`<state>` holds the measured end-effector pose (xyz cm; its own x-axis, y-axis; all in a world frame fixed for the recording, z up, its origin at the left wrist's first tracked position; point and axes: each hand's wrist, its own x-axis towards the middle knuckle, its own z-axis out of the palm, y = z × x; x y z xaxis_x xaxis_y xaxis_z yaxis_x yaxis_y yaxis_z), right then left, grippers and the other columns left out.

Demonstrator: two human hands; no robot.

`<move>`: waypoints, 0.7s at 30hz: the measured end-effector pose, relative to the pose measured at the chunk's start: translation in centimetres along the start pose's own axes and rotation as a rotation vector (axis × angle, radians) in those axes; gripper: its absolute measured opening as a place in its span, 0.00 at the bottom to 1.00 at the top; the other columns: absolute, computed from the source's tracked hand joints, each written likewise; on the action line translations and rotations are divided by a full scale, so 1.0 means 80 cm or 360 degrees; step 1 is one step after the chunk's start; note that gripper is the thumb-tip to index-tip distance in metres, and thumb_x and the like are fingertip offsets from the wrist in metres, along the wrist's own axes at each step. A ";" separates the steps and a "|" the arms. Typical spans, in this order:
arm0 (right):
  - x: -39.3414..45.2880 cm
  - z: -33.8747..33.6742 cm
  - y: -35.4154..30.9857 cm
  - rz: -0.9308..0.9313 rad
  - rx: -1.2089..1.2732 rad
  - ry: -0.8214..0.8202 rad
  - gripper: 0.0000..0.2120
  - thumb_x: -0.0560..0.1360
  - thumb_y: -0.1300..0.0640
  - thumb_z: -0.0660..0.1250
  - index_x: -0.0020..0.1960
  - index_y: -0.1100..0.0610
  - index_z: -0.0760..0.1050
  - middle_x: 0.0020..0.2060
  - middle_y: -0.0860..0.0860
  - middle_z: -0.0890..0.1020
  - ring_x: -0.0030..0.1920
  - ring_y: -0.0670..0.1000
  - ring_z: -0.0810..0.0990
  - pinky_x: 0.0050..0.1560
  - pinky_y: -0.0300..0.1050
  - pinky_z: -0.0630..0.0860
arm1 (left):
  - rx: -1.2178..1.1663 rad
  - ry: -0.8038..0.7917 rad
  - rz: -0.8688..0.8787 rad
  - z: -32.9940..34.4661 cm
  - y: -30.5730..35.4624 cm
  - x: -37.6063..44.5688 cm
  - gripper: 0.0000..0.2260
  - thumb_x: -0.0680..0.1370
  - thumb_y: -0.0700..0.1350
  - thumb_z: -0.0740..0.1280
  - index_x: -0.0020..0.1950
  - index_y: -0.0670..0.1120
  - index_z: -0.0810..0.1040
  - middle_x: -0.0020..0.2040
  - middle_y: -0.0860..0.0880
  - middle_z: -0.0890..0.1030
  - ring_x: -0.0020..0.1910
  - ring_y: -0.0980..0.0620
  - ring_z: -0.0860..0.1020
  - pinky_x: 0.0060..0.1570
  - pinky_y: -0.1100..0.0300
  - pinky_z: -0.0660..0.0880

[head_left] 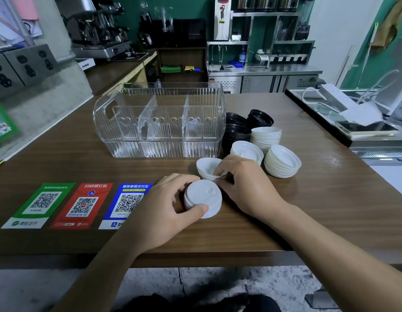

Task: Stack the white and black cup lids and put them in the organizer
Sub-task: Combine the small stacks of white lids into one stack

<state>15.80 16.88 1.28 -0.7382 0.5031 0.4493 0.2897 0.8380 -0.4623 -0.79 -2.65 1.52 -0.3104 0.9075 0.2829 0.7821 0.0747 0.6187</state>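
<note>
Grip first: my left hand (170, 200) curls round a short white lid stack (203, 198) on the worktop (285, 217); my right hand (245, 183) seems to pinch an upturned lid (206, 167) lying just beyond the stack, nearer the clear organizer (159, 122) behind.

Five white lid stacks (282, 161): two near, under the hands, three right. Two or three black lid stacks (259, 119) far right, partly hidden. One organizer (159, 122), three compartments. Three QR stickers (83, 204) near left.
</note>
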 end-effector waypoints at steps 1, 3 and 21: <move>0.000 0.000 0.001 0.0005 0.0025 0.0020 0.04 0.78 0.57 0.80 0.50 0.53 0.86 0.48 0.44 0.84 0.47 0.47 0.82 0.50 0.49 0.81 | -0.0003 0.0001 -0.0001 0.000 0.000 0.000 0.20 0.79 0.58 0.79 0.70 0.62 0.82 0.60 0.69 0.77 0.59 0.63 0.76 0.53 0.71 0.70; -0.001 0.001 0.004 -0.0003 0.0079 0.0052 0.04 0.78 0.56 0.81 0.49 0.53 0.87 0.47 0.43 0.84 0.46 0.45 0.82 0.50 0.47 0.81 | -0.0009 -0.0003 -0.0008 0.000 0.000 0.000 0.20 0.79 0.58 0.79 0.70 0.63 0.81 0.60 0.69 0.77 0.59 0.63 0.76 0.54 0.70 0.70; -0.015 -0.031 -0.017 0.0109 0.0679 0.0149 0.07 0.87 0.54 0.71 0.51 0.50 0.85 0.34 0.48 0.81 0.36 0.51 0.78 0.40 0.43 0.74 | -0.0074 0.0073 0.0032 0.005 -0.008 0.003 0.28 0.77 0.61 0.80 0.76 0.63 0.79 0.65 0.64 0.81 0.67 0.57 0.79 0.57 0.65 0.74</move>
<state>17.80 15.65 3.22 -0.6621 0.5878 0.4649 0.0441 0.6498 -0.7589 -1.13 -2.27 0.90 -0.3200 0.8886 0.3285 0.7630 0.0362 0.6454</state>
